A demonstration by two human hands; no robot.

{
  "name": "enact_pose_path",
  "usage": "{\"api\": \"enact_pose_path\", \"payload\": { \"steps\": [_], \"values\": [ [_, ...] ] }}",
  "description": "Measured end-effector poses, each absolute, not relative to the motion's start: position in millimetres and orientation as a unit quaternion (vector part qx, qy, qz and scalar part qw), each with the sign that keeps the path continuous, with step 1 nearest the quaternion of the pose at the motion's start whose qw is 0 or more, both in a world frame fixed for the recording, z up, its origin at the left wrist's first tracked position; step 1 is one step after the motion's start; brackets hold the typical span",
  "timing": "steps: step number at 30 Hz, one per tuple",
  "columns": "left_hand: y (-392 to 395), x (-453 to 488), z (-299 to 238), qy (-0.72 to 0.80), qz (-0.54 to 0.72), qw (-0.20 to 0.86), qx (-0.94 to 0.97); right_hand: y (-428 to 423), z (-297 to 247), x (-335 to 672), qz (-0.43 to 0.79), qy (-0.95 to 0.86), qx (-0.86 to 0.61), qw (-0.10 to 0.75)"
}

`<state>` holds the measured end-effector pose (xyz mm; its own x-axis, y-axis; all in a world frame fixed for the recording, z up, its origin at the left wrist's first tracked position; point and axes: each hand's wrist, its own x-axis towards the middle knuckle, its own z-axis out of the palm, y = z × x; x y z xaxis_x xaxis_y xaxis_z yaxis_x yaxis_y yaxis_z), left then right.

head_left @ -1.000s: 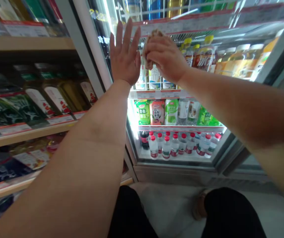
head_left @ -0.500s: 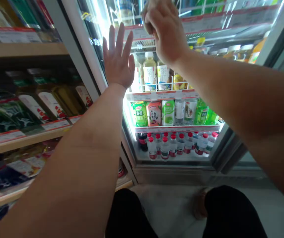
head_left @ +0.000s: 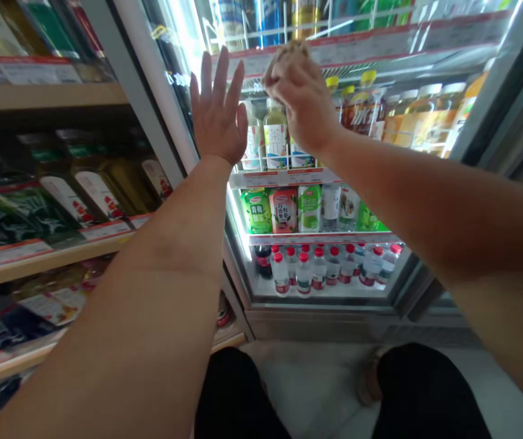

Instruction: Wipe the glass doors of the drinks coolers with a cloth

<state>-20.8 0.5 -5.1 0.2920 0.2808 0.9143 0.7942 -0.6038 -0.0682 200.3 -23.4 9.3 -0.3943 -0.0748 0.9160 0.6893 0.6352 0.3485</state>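
Note:
My left hand (head_left: 218, 119) has its fingers spread and appears to lie flat on the left part of the fridge's glass door (head_left: 261, 210). A crumpled greyish-brown cloth (head_left: 284, 58) is bunched in my right hand (head_left: 307, 103), whose fingers are closed around it against the upper part of the glass. Behind the hands, lit shelves hold drinks, among them a pale tea bottle (head_left: 275, 137) partly covered by my right hand. Lower down are a green drink bottle (head_left: 257, 210) and small red-capped water bottles (head_left: 304, 274).
To the left stands a wooden shelf (head_left: 46, 94) with packets and oil-coloured bottles (head_left: 92, 183). A grey door frame (head_left: 147, 85) runs between shelf and fridge. Dark-trousered knees (head_left: 238, 396) are below, over the pale floor (head_left: 311, 390).
My right hand has moved downward with the cloth, showing cans on the top shelf and yellow-capped bottles at right. My left hand has stayed nearly in place.

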Motion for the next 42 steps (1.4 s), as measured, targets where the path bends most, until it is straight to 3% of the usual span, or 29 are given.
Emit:
{"api": "enact_pose_path", "payload": {
  "steps": [4, 10, 16, 22, 27, 33, 39, 42],
  "values": [
    [4, -20, -5, -0.363, -0.472, 0.275, -0.755, -29, -4, 208, -0.341, -0.840, -0.212, 0.365],
    [13, -21, -9, -0.325, -0.494, 0.326, -0.737, -30, 15, 228, -0.368, -0.759, -0.245, 0.478],
    [14, -22, -9, -0.323, -0.495, 0.324, -0.738, -32, 4, 243, -0.386, -0.819, -0.204, 0.373],
    [16, -20, -10, -0.326, -0.498, 0.324, -0.736, -34, 24, 259, -0.400, -0.740, -0.237, 0.486],
    [16, -21, -9, -0.326, -0.499, 0.303, -0.744, -47, 9, 280, -0.386, -0.823, -0.208, 0.362],
    [20, -20, -9, -0.320, -0.509, 0.296, -0.743, -60, 12, 314, -0.421, -0.741, -0.217, 0.476],
    [21, -21, -9, -0.324, -0.500, 0.303, -0.744, -60, 5, 326, -0.415, -0.798, -0.197, 0.390],
    [23, -23, -9, -0.330, -0.493, 0.324, -0.737, -64, 28, 335, -0.426, -0.754, -0.216, 0.450]
  ]
}}
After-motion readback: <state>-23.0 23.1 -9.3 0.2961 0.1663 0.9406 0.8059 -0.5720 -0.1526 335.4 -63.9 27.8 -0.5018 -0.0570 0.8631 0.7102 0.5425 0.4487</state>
